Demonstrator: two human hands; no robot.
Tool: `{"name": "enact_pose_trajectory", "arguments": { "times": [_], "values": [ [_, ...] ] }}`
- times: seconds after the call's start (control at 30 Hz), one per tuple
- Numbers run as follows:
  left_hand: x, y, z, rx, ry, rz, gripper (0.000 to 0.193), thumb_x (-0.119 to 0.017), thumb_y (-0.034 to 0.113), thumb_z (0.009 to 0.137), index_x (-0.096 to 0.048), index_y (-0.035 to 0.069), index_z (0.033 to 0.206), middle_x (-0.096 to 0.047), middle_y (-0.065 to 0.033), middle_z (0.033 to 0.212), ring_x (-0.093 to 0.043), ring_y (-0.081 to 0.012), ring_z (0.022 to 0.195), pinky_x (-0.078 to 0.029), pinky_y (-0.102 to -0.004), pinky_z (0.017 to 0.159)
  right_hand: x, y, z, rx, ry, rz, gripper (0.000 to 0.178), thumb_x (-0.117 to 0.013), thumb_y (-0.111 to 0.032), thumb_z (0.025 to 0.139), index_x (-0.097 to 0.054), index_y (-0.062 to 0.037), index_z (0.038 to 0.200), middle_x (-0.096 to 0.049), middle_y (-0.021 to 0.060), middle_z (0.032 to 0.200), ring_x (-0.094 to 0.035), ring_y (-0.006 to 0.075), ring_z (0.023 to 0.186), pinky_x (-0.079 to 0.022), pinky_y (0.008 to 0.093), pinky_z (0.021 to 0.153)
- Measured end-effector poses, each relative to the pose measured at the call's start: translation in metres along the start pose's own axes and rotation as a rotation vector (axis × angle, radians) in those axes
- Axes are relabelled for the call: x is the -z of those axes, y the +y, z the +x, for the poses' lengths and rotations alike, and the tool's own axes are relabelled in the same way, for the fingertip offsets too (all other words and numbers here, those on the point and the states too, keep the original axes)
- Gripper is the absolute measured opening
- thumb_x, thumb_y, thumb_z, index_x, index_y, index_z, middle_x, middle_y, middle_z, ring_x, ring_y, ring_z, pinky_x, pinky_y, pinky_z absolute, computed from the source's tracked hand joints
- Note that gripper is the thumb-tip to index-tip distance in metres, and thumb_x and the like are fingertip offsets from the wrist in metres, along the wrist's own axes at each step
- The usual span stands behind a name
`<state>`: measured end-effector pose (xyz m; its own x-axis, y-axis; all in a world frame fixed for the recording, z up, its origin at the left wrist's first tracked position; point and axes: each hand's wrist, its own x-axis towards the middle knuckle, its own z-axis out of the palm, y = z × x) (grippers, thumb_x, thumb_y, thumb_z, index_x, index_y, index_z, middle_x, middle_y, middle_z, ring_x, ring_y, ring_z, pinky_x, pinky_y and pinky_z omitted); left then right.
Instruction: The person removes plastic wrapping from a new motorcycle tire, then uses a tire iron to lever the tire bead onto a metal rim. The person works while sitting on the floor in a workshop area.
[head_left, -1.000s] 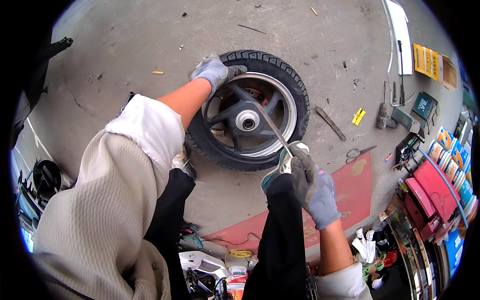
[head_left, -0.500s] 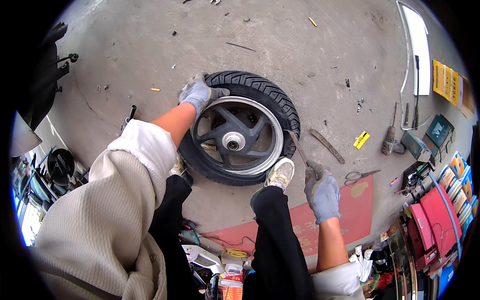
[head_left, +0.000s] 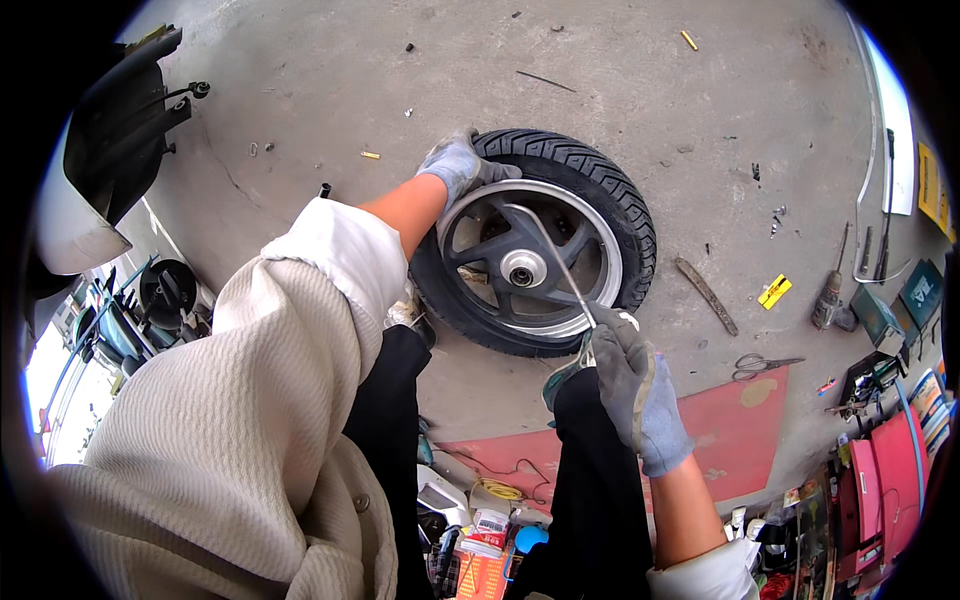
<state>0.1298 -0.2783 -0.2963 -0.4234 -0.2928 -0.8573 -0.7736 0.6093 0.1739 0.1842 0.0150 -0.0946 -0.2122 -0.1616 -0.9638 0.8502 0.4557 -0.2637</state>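
Note:
A black motorcycle tyre [head_left: 632, 215] sits around a grey spoked wheel [head_left: 480, 252] on the concrete, close in front of my feet. My left hand [head_left: 457, 166], in a grey work glove, is closed on the tyre's far left side, its thumb lying over the sidewall near the rim. In my right hand [head_left: 634, 385], also gloved, is a slim metal tyre lever [head_left: 562, 262], gripped at its near end. Its bent tip reaches over the wheel's spokes, short of the far rim. Whether the tip touches anything I cannot tell. My right shoe is mostly hidden behind that hand.
To the wheel's right lie a rusty flat bar [head_left: 706, 296], a yellow card [head_left: 774, 291], scissors [head_left: 766, 366] and a drill [head_left: 829, 302]. A red mat [head_left: 735, 435] spreads nearer me. Teal boxes [head_left: 880, 316] stand far right, dark vehicle parts [head_left: 125, 130] at left.
My right hand has carried the tyre lever from the tyre's right edge inward over the spokes. The left hand keeps its hold on the tyre. The whole view has shifted, with the scene further right.

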Motion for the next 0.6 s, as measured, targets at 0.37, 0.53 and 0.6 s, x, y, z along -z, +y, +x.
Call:
{"name": "enact_pose_trajectory", "arguments": {
  "times": [0.37, 0.53, 0.6],
  "values": [
    [0.012, 0.022, -0.022, -0.028, -0.119, -0.067, 0.096, -0.099, 0.038, 0.062, -0.058, -0.001, 0.139, -0.070, -0.0180, 0.129, -0.064, -0.0296, 0.123, -0.049, -0.0376, 0.107, -0.084, 0.060, 0.072, -0.377, -0.552, 0.540, 0.039, -0.050, -0.029, 0.107, -0.057, -0.0162, 0.142, -0.038, -0.0060, 0.063, -0.035, 0.0060, 0.049, -0.026, 0.0246, 0.044],
    [-0.001, 0.007, 0.000, -0.007, -0.088, 0.089, 0.098, -0.098, 0.042, 0.062, -0.057, 0.000, 0.140, -0.068, -0.0192, 0.131, -0.063, -0.0299, 0.126, -0.048, -0.0384, 0.108, -0.140, 0.041, 0.042, -0.409, -0.220, 0.624, 0.033, -0.055, -0.019, 0.104, -0.061, -0.0085, 0.135, -0.050, -0.0035, 0.074, -0.042, 0.0068, 0.052, -0.032, 0.0248, 0.044],
    [0.001, -0.005, 0.004, -0.013, -0.131, 0.015, 0.095, -0.098, 0.041, 0.062, -0.058, 0.000, 0.138, -0.069, -0.0188, 0.130, -0.064, -0.0281, 0.124, -0.048, -0.0374, 0.107, -0.172, 0.049, 0.036, -0.297, -0.134, 0.612, 0.029, -0.054, -0.017, 0.104, -0.064, -0.0057, 0.129, -0.056, -0.0014, 0.080, -0.046, 0.0074, 0.059, -0.037, 0.0250, 0.051]
  ]
}}
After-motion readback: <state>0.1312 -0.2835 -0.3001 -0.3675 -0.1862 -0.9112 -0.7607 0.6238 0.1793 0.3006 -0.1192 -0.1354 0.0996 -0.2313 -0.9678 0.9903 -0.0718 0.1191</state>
